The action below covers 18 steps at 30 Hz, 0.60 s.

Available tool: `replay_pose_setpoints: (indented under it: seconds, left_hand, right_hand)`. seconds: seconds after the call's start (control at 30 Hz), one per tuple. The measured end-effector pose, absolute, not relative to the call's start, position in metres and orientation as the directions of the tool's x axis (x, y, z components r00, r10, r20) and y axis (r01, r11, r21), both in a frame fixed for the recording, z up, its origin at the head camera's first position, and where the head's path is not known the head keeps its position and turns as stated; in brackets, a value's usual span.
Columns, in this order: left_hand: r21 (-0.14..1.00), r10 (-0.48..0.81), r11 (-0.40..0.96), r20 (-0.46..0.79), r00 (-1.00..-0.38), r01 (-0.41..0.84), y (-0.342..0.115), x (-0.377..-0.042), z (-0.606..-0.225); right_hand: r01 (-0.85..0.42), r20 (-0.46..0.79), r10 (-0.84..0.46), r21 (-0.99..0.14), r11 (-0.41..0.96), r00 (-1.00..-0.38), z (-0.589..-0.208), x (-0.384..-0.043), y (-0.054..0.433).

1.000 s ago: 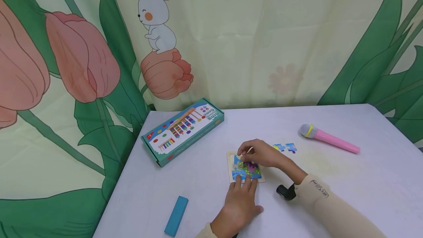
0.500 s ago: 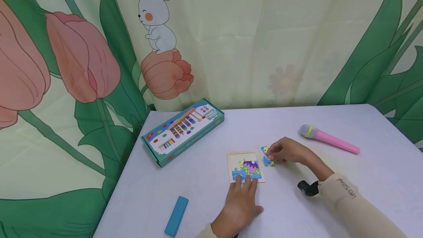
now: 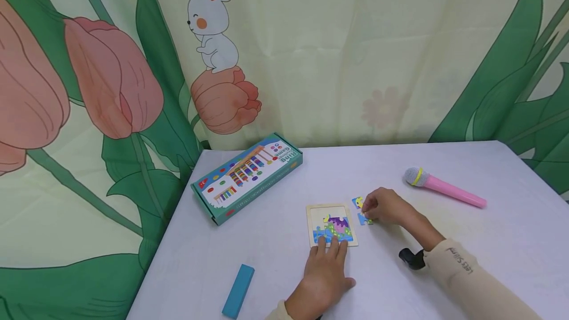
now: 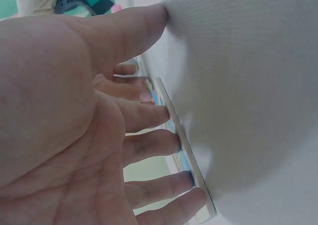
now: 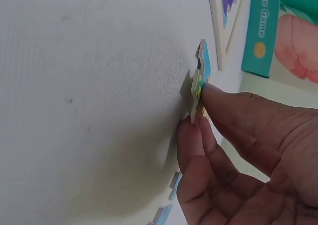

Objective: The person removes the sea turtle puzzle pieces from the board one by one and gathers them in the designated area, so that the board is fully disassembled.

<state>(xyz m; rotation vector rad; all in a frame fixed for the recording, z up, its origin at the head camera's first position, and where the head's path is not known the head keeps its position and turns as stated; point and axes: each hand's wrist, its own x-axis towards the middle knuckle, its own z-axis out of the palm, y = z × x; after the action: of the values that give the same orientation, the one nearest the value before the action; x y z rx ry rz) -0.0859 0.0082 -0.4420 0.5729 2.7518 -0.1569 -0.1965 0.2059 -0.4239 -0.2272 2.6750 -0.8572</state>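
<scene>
A small wooden puzzle tray (image 3: 309, 226) lies mid-table, a purple, pink and blue picture filling its lower right; its upper left shows bare backing. My left hand (image 3: 322, 273) rests with spread fingers on the near edge of the tray; in the left wrist view its fingertips (image 4: 171, 143) touch the rim. Just right of the tray, my right hand (image 3: 388, 206) pinches a blue-and-green puzzle piece (image 5: 197, 88) between thumb and fingers, tilted at the tabletop. Beside it lies a blue-and-yellow puzzle piece (image 3: 357, 202), partly covered by the fingers.
A green game box (image 3: 249, 177) lies at the back left. A pink toy microphone (image 3: 449, 189) is at the back right, and a blue block (image 3: 238, 291) at the front left. More puzzle pieces (image 5: 161, 215) lie past my right hand. A printed curtain hangs behind.
My right hand has moved right, from over the tray to beside it. Pieces seen in the tray's upper part a second ago now lie to its right. The left hand has stayed in place.
</scene>
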Motion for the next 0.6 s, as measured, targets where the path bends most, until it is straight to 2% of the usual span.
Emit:
replay_pose_setpoints:
  seconds: [0.3,0.6]
  left_hand:
    - [-0.044,0.380,0.908,-0.333,-0.863,0.417,0.007,-0.087,-0.441]
    - [-0.068,0.387,0.901,-0.319,-0.865,0.428,0.007,-0.085,-0.442]
  right_hand:
    - [-0.146,-0.164,-0.263,-0.512,0.847,-0.951,-0.424,-0.192,0.189]
    - [-0.311,-0.129,-0.467,-0.590,0.745,-0.875,-0.434,-0.188,0.148]
